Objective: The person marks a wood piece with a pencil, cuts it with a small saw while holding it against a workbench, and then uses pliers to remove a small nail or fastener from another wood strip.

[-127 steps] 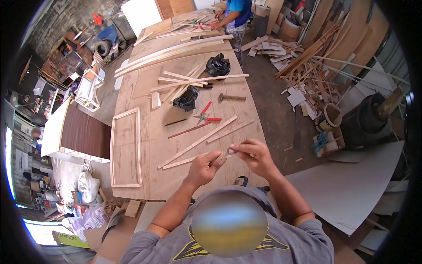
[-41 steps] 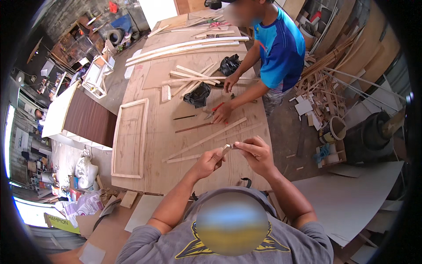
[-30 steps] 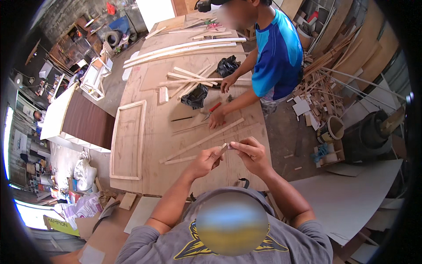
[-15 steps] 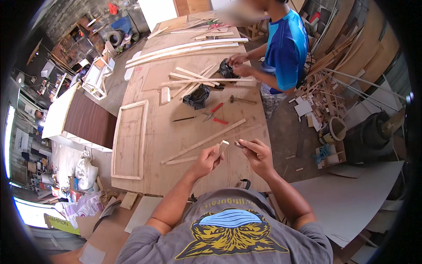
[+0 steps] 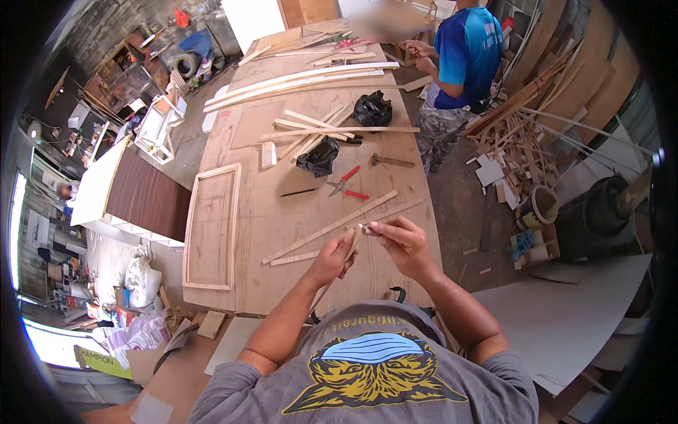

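My left hand is closed around a pale wooden strip, whose lower part runs back toward my body. A small dark brown piece with a pale tip, its kind not clear, is pinched between the fingers of my right hand. It sits right at the strip's upper end. Just beyond my hands, two thin wooden strips lie at a slant on the plywood table. Farther off are red-handled snips, a hammer and a thin black pencil-like rod.
A rectangular wooden frame lies at the table's left side. Two black plastic bags stand near crossed wooden strips. A person in a blue shirt stands at the far right edge. Scrap wood is heaped on the right.
My right hand has moved left, bringing the brown piece to the strip's end. The co-worker has stepped farther away, their hands leaving the far black bag.
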Tool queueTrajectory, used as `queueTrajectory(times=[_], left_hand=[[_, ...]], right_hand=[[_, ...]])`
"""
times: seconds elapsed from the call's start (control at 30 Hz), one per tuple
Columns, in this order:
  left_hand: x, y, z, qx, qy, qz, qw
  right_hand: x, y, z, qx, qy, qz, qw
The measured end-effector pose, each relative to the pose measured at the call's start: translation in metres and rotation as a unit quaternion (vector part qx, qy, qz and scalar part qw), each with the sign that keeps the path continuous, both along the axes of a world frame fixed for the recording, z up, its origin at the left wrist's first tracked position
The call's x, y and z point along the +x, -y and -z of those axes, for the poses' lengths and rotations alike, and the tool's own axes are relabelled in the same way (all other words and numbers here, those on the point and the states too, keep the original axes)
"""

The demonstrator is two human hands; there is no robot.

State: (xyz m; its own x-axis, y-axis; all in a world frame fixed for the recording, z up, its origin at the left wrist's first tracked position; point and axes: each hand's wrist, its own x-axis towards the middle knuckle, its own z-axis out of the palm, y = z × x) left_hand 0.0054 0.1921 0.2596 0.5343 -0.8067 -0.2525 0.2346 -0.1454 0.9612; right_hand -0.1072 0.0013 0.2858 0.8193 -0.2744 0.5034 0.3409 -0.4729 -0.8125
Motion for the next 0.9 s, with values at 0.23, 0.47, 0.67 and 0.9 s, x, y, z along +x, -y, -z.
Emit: queueTrajectory(times=[0.23,0.47,0.67,0.9], left_hand=[[0.004,-0.004,0.014,-0.001,-0.050,0.007,0.999],[-0.001,-0.003,0.013,-0.010,-0.043,0.048,0.998],[0.004,-0.004,0.018,0.004,-0.049,0.016,0.999],[0.003,-0.003,0.009,-0.007,-0.013,0.064,0.998]], right_hand=[[0.006,0.002,0.017,-0.002,-0.030,0.011,0.999],[0.003,0.008,0.005,0.002,0.007,-0.031,0.999],[-0.004,0.011,-0.019,-0.006,-0.025,-0.030,0.999],[-0.004,0.006,0.000,0.017,-0.020,-0.016,1.000]])
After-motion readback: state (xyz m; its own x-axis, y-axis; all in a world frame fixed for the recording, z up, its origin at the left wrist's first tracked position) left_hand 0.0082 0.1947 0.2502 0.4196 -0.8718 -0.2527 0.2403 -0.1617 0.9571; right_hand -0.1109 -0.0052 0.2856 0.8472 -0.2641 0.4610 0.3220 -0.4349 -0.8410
